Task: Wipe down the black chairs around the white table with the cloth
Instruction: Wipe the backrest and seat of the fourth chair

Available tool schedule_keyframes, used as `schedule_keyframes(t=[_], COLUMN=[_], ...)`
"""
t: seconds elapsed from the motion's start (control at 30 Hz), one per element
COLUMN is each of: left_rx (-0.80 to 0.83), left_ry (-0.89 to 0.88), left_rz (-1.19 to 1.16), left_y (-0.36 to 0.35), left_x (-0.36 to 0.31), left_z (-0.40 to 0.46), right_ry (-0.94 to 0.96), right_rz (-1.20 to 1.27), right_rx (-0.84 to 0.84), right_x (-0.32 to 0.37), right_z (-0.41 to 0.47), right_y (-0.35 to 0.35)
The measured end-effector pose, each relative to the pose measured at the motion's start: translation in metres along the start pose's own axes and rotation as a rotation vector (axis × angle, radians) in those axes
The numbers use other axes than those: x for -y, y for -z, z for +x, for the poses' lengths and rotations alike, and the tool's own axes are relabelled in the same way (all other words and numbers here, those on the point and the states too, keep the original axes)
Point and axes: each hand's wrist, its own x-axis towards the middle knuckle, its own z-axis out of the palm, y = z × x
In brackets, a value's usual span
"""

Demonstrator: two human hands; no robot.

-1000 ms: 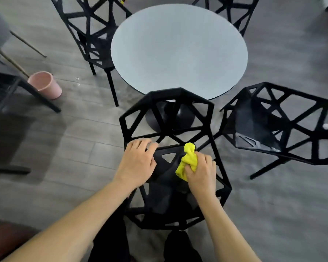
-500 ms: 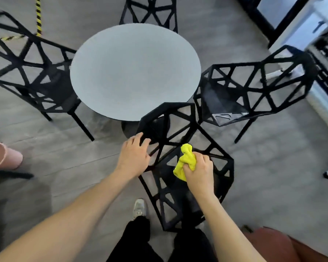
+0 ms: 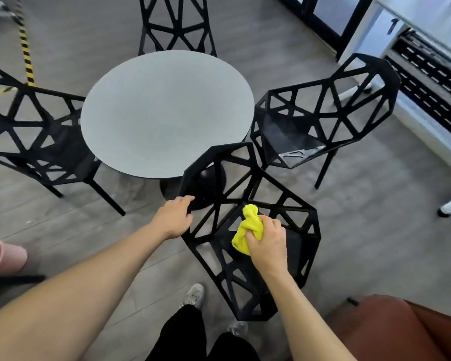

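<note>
A round white table (image 3: 167, 110) stands in the middle with black lattice chairs around it. The nearest black chair (image 3: 292, 220) is right below me, its back towards the table. My right hand (image 3: 267, 241) grips a bunched yellow cloth (image 3: 246, 227) against this chair's seat. My left hand (image 3: 176, 216) holds the left edge of the chair's back, fingers curled over the frame. Three more black chairs stand at the left (image 3: 34, 136), the far side (image 3: 176, 24) and the right (image 3: 323, 113).
A pink bucket (image 3: 3, 255) lies at the left edge. Yellow-black tape (image 3: 26, 52) runs across the floor at the upper left. A white unit with black vents (image 3: 427, 74) fills the upper right, and a brown seat (image 3: 401, 332) sits at the lower right. My shoe (image 3: 194, 295) is beside the chair.
My view has swung to the right and the near chair now sits turned beneath me. My left hand has shifted from the seat to the back's left edge. The cloth stays on the seat.
</note>
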Motion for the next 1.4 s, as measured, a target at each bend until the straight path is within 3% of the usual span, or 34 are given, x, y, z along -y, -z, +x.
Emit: schedule_keyframes(t=[0.17,0.37,0.6,0.77,0.9,1.1,1.27,1.4], left_rx=[-0.047,-0.184,-0.058,-0.046,-0.071,-0.197,-0.247,-0.221], left_ry=[-0.106,-0.367,-0.769,-1.000,-1.094,-1.137,-1.103,-1.084], left_rz=[0.081,0.239,0.562,0.621,0.663,0.874,1.173,1.140], left_y=[0.020,0.064,0.092,0.100,0.101,0.103,0.096,0.086], left_x=[0.014,0.033,0.043,0.051,0.057,0.040,0.029,0.035], left_z=[0.001,0.051,0.128,0.152,0.178,0.212,0.211,0.189], right_ry=[-0.017,-0.111,-0.311,-0.436,-0.482,-0.552,-0.604,-0.558], right_rz=[0.039,0.105,0.148,0.209,0.135,-0.167,-0.266,-0.318], right_rx=[-0.003,-0.004,-0.077,-0.074,-0.103,-0.121,-0.136,-0.162], right_x=[0.031,0.086,0.152,0.186,0.200,0.212,0.205,0.193], right_z=[-0.004,0.019,0.053,0.068,0.067,0.079,0.089,0.065], right_y=[-0.010,-0.053,-0.122,-0.167,-0.191,-0.213,-0.218,-0.223])
